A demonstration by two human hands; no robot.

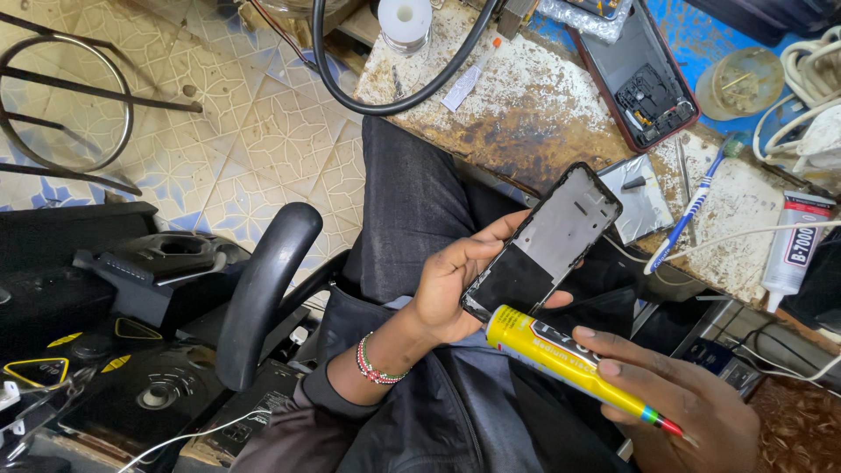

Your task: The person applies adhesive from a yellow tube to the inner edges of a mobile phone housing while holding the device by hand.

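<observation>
Left hand [451, 280] grips bare phone frame [543, 241] over the lap, right hand [674, 394] closed on yellow glue tube [565, 355], nozzle end at frame's lower corner; no glue bead visible, gluing seemingly just starting.

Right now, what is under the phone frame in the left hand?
The left hand's fingers support the phone frame from below, with dark trousers beneath. The frame's underside is hidden.

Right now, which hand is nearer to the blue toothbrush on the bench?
Left. The left hand holds the phone frame just below the toothbrush; the right hand, holding the yellow tube, sits lower.
</observation>
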